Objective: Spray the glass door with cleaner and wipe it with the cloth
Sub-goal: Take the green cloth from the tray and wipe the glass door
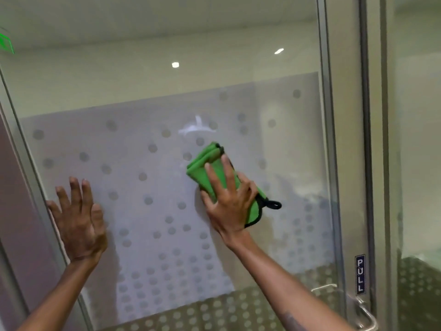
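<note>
The glass door (148, 149) fills the view, its middle band frosted and dotted with clear circles. My right hand (230, 199) presses a folded green cloth (210, 163) with black trim flat against the frosted band, right of centre. A black loop of the cloth sticks out past my wrist side. My left hand (78, 216) rests flat on the glass near the door's left edge, fingers spread, holding nothing. A white smear (196, 129) sits on the glass just above the cloth. No spray bottle is in sight.
A metal door frame (329, 139) runs down the right, with a "PULL" label (359, 274) and a metal handle (362, 311) at the lower right. Another frame edge (31, 177) slants down the left. Ceiling lights reflect in the upper glass.
</note>
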Demonstrator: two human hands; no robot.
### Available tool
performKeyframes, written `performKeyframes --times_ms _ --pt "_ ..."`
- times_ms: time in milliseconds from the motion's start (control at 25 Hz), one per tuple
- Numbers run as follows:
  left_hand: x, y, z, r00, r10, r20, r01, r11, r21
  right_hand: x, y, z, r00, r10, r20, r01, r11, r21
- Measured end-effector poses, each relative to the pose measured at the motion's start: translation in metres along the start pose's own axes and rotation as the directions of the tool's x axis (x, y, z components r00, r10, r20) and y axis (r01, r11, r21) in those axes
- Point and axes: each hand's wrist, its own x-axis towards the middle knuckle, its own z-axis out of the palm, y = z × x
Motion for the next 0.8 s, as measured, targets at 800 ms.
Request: performKeyframes --times_ms 800 --pt "0.001 0.005 0.006 1.0 -0.028 -0.001 0.028 1.0 0.004 0.155 0.088 -0.03 0.954 0.265 -0.138 -0.274 0.961 -0.046"
